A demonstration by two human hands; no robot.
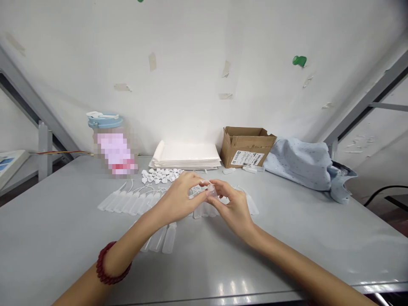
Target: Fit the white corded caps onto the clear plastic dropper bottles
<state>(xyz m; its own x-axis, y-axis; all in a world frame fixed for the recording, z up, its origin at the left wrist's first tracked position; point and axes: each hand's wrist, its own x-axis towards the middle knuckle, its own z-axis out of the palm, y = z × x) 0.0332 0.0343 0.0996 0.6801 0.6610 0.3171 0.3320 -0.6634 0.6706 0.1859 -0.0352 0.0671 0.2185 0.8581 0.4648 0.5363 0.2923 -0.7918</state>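
A small translucent plastic bottle (211, 191) is held above the table, its neck tipped toward the wall. My right hand (235, 209) is closed around it with thumb and fingers. From the other side my left hand (181, 196) pinches at the bottle's mouth, where a small white piece shows between the fingertips; its exact form is hidden. Beneath and behind my hands lies a row of translucent bottles (126, 202) with thin white tubes at their tops. Nearer to me, several bottles (169, 239) without visible tubes lie partly under my left forearm.
White caps (159, 175) are heaped behind the bottles. Against the wall sit a stack of white sheets (188, 156), an open cardboard box (245, 146) and a light blue cloth (298, 163). Loose clear pieces (249, 169) lie before the box. A blue-lidded container (105, 121) stands left.
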